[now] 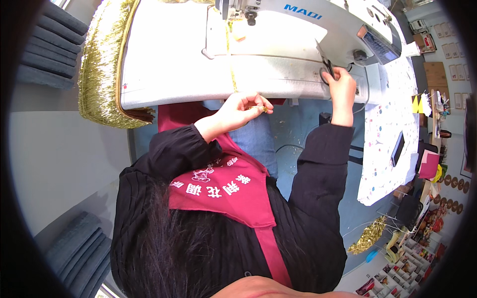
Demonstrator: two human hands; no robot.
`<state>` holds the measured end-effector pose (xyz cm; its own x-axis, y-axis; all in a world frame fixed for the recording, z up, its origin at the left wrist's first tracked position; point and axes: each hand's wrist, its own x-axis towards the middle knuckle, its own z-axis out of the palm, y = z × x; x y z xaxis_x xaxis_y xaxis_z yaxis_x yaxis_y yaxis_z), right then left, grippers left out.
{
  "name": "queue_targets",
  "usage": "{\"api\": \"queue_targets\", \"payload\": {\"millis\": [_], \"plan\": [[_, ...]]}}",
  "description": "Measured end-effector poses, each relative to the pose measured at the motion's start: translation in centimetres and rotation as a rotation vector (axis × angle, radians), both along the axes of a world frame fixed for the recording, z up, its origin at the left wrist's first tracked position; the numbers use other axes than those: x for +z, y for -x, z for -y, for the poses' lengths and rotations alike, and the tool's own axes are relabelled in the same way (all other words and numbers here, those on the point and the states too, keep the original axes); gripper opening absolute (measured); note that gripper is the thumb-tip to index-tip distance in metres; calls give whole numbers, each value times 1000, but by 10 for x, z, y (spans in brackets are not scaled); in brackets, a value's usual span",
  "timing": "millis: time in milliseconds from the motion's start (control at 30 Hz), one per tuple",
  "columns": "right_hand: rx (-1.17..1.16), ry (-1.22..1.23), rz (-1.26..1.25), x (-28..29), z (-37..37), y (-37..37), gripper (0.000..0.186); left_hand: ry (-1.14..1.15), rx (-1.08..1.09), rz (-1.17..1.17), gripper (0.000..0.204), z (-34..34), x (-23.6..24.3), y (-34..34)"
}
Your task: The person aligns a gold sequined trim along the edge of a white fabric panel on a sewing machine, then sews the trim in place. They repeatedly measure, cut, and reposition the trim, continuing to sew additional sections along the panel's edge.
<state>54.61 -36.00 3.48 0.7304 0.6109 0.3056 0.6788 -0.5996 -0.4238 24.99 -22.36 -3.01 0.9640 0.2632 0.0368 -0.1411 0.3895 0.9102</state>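
Observation:
A narrow gold trim strip [232,69] runs from under the sewing machine [303,20] toward me and over the near edge of its white work table [169,74]. My left hand [243,110] is at that edge, fingers closed in a pinch on a small gold end of the trim. My right hand [342,92] is over the right part of the table, closed round the handles of scissors [327,63]. Their blades point away from me and rest on or just above the table; I cannot tell which.
Thick gold tinsel fringe [99,69] hangs over the table's left edge. At the right, a patterned white cloth [382,149] bears a dark phone [398,149]. Folded grey-blue cushions [49,44] are stacked at far left. A red apron [223,184] covers my front.

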Motion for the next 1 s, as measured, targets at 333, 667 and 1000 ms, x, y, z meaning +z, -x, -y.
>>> {"api": "queue_targets", "payload": {"millis": [333, 667, 1000], "plan": [[712, -220, -1231, -30, 5, 115, 47, -18, -182, 53, 8, -12, 35, 3], [912, -278, -1670, -58, 17, 153, 21, -178, -323, -50, 8, -94, 77, 45], [732, -224, -1560, -48, 39, 149, 20, -1052, -308, -1024, 16, -433, 80, -45]]}}
